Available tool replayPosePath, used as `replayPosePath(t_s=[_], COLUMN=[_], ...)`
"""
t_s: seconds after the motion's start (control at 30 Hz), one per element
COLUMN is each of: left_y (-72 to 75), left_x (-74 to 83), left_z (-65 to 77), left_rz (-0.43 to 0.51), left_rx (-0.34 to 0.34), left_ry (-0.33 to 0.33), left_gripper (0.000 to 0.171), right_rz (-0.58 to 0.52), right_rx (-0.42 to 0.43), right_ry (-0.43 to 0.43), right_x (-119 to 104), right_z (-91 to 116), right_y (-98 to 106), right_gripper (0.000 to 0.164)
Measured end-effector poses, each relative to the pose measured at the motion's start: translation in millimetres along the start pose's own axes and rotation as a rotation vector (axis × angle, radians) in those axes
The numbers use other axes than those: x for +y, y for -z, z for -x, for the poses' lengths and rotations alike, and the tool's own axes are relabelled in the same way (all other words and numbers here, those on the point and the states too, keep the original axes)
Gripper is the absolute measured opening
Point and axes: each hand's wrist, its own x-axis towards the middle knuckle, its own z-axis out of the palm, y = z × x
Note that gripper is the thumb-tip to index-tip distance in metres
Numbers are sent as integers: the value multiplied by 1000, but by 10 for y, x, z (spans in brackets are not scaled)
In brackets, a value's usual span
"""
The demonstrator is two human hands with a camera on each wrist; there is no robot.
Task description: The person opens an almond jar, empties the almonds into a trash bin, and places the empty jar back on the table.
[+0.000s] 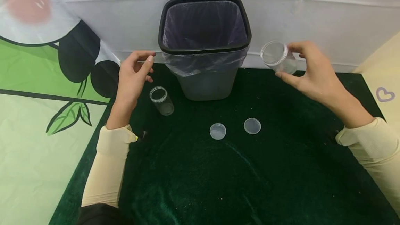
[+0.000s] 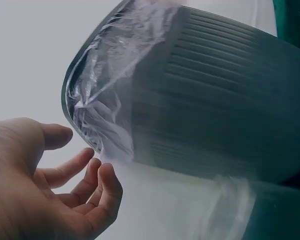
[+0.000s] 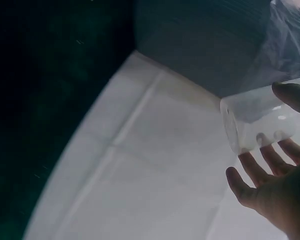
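Observation:
My right hand (image 1: 315,72) grips a clear plastic jar (image 1: 282,61) above the cloth, right of the trash can (image 1: 207,79); no lid is on its mouth. In the right wrist view, thumb and fingers wrap the jar (image 3: 262,117) from either side. My left hand (image 1: 132,75) hovers left of the can, its fingers loosely curved around nothing. Below it a second clear jar (image 1: 162,101) stands lidless on the cloth. From the left wrist, the same hand (image 2: 65,180) appears near the bagged rim of the can (image 2: 205,95).
Two round clear lids, one left (image 1: 217,131) and one right (image 1: 252,126), lie on the dark green cloth (image 1: 200,176) in front of the can. A clear liner bag (image 1: 206,61) folds over the can's black rim. White fabric (image 1: 118,13) hangs behind.

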Motion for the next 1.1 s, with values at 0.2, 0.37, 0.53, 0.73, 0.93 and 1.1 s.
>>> replayPosePath(t_s=[0.2, 0.37, 0.53, 0.73, 0.93, 1.1], left_y=[51, 106, 161, 296, 419, 498], left_x=[-111, -203, -293, -454, -593, -642], left_z=[227, 376, 513, 685, 768, 833], left_rz=[-120, -145, -163, -222, -296, -414], left_rx=[14, 7, 24, 29, 22, -18], left_ry=[-14, -11, -5, 37, 50, 46], left_gripper=[33, 35, 34, 35, 35, 36], right_rz=[-100, -165, -220, -242, -233, -240], right_rx=[-79, -94, -115, -133, -153, -192], right_ry=[-176, -239, -297, -332, -329, -308], right_x=[246, 412, 523, 587, 653, 688], right_z=[267, 486, 684, 842, 946, 982], right_y=[-256, -447, -611, -763, -815, -831], right_gripper=[68, 67, 67, 63, 61, 61])
